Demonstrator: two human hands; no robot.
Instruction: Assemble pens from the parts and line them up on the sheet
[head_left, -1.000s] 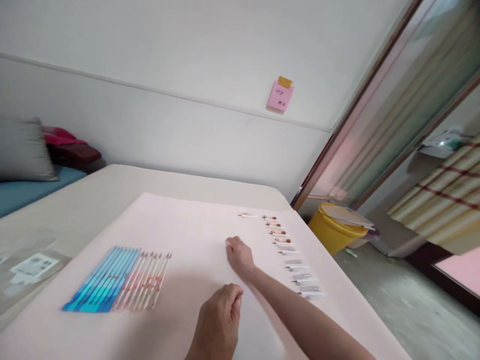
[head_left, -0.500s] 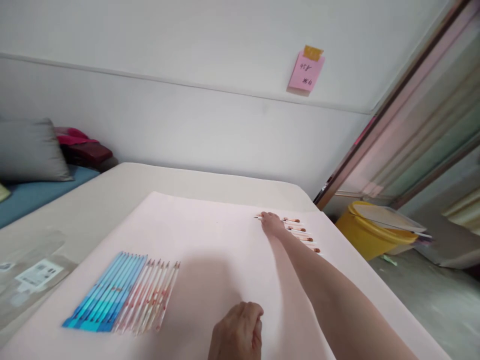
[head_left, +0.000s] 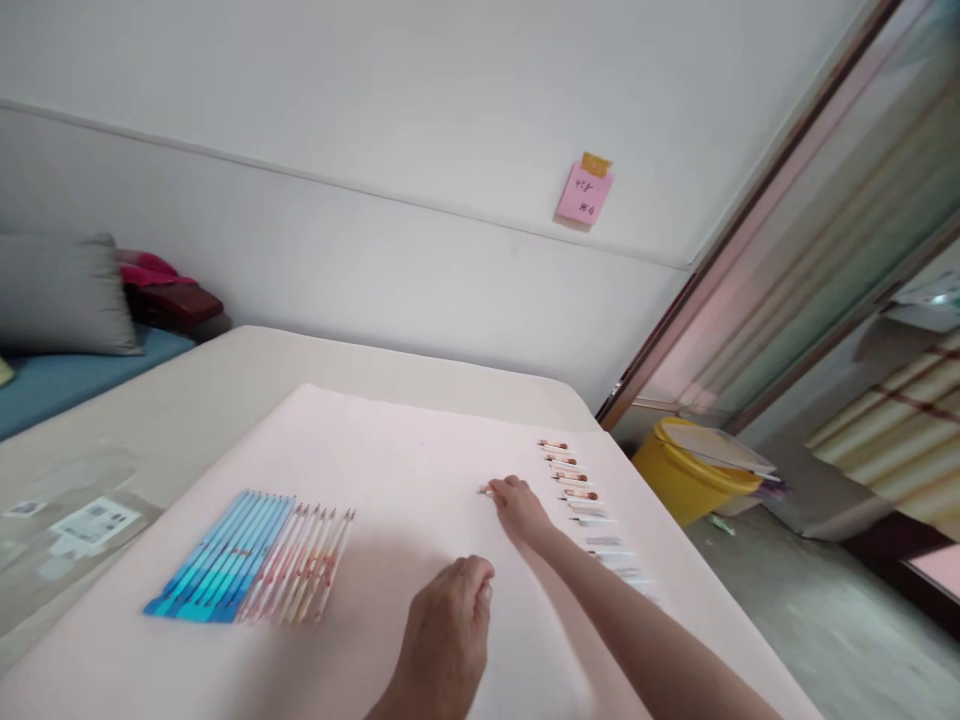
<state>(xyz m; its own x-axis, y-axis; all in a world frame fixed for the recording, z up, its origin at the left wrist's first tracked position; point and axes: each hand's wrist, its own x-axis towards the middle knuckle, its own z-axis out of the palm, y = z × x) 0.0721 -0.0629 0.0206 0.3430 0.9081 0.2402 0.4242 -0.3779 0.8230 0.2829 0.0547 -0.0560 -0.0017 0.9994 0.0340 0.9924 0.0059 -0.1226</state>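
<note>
My right hand [head_left: 517, 508] is stretched out over the pale pink sheet [head_left: 390, 480], its fingers pinched on a small pen part [head_left: 485, 490] whose tip sticks out to the left. Just right of it lies a column of small pen parts [head_left: 581, 495], several of them. My left hand [head_left: 446, 635] rests near the front of the sheet with its fingers curled; nothing shows in it. A tight row of blue and pink-white pens [head_left: 251, 556] lies at the left of the sheet.
The sheet lies on a beige table [head_left: 225, 380]. A clear plastic bag with a label [head_left: 82, 525] is at the table's left edge. A yellow bucket [head_left: 686, 470] stands on the floor beyond the right edge. A pink sticky note [head_left: 583, 192] is on the wall.
My right hand reached to the far top of the column of parts, then drew back toward me with a small part pinched in its fingers. The left hand barely moved.
</note>
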